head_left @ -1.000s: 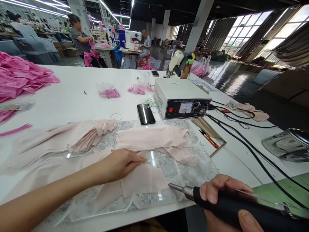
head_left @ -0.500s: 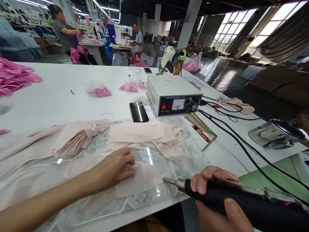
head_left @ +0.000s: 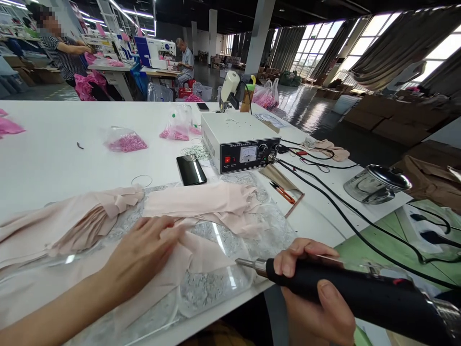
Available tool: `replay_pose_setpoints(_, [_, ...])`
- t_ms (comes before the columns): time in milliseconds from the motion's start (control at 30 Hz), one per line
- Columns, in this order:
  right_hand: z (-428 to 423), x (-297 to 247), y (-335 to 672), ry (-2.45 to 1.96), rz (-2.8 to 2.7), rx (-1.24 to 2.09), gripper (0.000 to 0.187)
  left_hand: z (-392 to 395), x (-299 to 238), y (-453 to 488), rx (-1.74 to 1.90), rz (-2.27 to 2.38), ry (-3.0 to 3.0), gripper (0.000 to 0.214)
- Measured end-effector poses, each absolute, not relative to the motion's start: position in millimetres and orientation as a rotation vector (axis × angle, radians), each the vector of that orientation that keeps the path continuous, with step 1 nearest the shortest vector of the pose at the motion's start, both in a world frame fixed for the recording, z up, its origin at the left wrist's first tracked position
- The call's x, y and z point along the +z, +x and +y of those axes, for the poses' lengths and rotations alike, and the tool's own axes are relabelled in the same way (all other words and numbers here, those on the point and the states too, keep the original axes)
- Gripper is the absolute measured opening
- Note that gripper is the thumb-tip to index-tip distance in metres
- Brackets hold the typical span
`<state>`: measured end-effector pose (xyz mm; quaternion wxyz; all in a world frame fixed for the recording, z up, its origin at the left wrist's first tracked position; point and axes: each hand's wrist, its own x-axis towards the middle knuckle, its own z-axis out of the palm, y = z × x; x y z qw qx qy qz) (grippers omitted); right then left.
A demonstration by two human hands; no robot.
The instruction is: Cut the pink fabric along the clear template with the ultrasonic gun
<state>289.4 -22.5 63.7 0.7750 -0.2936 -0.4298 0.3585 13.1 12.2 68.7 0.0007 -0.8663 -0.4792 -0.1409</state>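
Note:
My right hand (head_left: 317, 298) is wrapped round a black handheld ultrasonic welder (head_left: 345, 288). The tool's pointed metal tip meets the right end of a pale pink fabric piece (head_left: 207, 252) near the table's front edge. Over on the left, my left hand (head_left: 144, 250) has its fingers closed on the same fabric, which is creased beside them; the fingertips are partly hidden. Beneath the fabric lies a clear, glossy sheet (head_left: 205, 288) with a grey mottled look. Behind it rest a flat stack of pale pink fabric (head_left: 198, 199) and a fanned pile (head_left: 90, 218).
A white control box (head_left: 239, 139) with a dial stands behind, its black cables (head_left: 334, 216) running right. Nearby are a phone (head_left: 191, 169), orange thread snips (head_left: 284, 193), a lidded glass mug (head_left: 374, 185) and bags of pink bits (head_left: 126, 140). Two people work at the back.
My left hand has drawn back leftward and the fabric under it has become creased. The welder tip stays at the fabric's right end. The view has turned to the right.

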Motion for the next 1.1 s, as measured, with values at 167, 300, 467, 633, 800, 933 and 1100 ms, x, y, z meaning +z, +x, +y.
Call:
replay_pose_setpoints(167, [-18.8, 65.8, 294.6, -0.609, -0.885, 0.723, 0.026, -3.3, 62.1, 48.1, -0.465, -1.052, -3.116, 0.016])
replay_pose_setpoints(300, [-20.8, 67.1, 299.4, -0.622, -0.874, 0.707, 0.026, 11.0, 57.9, 73.3, -0.439, -1.279, -3.207, 0.015])
replay_pose_setpoints(467, [-29.3, 69.1, 303.9, -0.653, -0.807, 0.674, 0.025, 27.0, 58.3, 69.5, -0.641, -1.649, -3.108, 0.019])
replay_pose_setpoints(633, [-32.3, 66.4, 302.8, -0.635, -0.787, 0.703, 0.025, 16.4, 40.2, 48.0, -0.696, -1.334, -3.028, 0.025])
replay_pose_setpoints(800, [-29.0, 57.4, 295.3, -0.595, -0.853, 0.754, 0.025, 5.3, 27.6, 40.5, -0.644, -1.226, -2.924, 0.030])
replay_pose_setpoints(933, [-30.1, 56.1, 292.8, -0.613, -0.892, 0.771, 0.025, -2.8, 39.5, 43.1, -0.406, -1.317, -3.024, 0.033])
replay_pose_setpoints(1100, [-34.4, 58.9, 294.0, -0.639, -0.850, 0.762, 0.025, -6.0, 67.7, 42.6, -0.139, -1.449, -3.253, 0.029])
